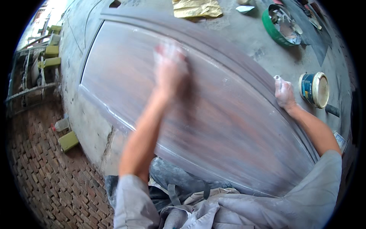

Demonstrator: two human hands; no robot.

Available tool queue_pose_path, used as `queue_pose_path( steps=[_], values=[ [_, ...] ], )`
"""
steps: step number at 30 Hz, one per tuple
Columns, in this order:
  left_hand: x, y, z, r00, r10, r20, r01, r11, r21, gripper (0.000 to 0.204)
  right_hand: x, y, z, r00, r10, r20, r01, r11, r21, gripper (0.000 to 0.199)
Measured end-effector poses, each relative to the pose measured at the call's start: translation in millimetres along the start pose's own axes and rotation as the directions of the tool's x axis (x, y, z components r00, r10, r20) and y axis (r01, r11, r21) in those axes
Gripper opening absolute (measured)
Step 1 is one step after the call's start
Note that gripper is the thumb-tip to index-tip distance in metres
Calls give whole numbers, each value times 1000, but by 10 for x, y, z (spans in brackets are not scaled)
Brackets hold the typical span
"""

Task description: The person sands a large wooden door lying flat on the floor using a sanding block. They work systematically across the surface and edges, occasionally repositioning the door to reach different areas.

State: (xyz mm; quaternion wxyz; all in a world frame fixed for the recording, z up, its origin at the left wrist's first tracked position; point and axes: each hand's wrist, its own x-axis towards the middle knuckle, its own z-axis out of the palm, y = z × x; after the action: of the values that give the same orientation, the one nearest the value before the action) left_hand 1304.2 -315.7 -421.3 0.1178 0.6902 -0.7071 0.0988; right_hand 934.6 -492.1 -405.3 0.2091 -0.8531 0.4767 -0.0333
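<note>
A large brownish-grey panel [213,114] with a raised, moulded border lies in front of me, its surface streaked with whitish dust. My left hand [171,65] is on the panel's upper middle, smeared by motion. Something reddish shows at its fingers, too blurred to name. Over at the panel's right-hand border, my right hand [284,92] is closed around the edge, its fingers whitened with dust.
Right of the panel, a white bucket [321,90] with a dark label lies on its side. Beyond it sits a green tub [272,28] of scraps. Crumpled yellowish paper [196,7] lies at the far edge. A plastic bottle [61,124] and a metal rack [32,89] are at left.
</note>
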Motion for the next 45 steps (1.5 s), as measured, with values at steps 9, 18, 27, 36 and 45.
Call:
queue_pose_path(
  steps=[9, 18, 27, 36, 45],
  values=[
    [-149, 1746, -698, 983, -48, 178, 123, 889, -442, 68, 4, -87, 26, 998, -35, -62, 35, 999, 6, 34],
    [-1100, 878, -2644, 975, -221, 4, 214, 941, -263, 45, -172, -445, -10, 764, -550, -338, 493, 835, -246, 59],
    [-1626, 687, -3212, 921, -391, 7, 367, 858, -361, 35, -772, -1464, 554, 821, -570, -17, 536, 782, -318, 81],
    [-1486, 423, -2838, 894, -448, 8, 394, 778, -489, 38, -787, -1325, 420, 712, -700, 46, 674, 664, -325, 60],
    [-1395, 323, -2887, 899, -431, -79, 320, 769, -554, 29, -692, -1502, 473, 795, -606, -30, 570, 762, -307, 56]
  ],
)
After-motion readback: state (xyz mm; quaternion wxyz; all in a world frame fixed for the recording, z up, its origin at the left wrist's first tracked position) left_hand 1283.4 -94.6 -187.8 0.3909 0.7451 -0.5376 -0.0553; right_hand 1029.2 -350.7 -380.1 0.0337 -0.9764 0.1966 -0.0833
